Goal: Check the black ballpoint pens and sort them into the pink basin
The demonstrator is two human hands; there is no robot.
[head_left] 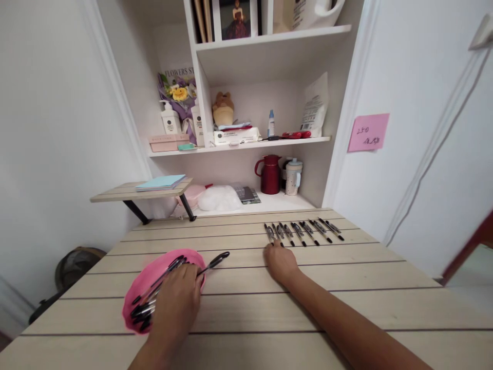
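A pink bowl sits on the wooden table at the lower left, with several black pens in it. My left hand reaches into the bowl, its fingers closed on a black pen that sticks out to the right over the rim. My right hand rests on the table with its fingers at the near end of a row of several black pens laid side by side. The right fingertips touch the leftmost pen of that row; the fingers are curled.
The wooden slatted table runs to a white shelf unit with a red jug, a cup, bottles and boxes. A small raised wooden stand with a blue book is at the back left. A pink note hangs on the wall.
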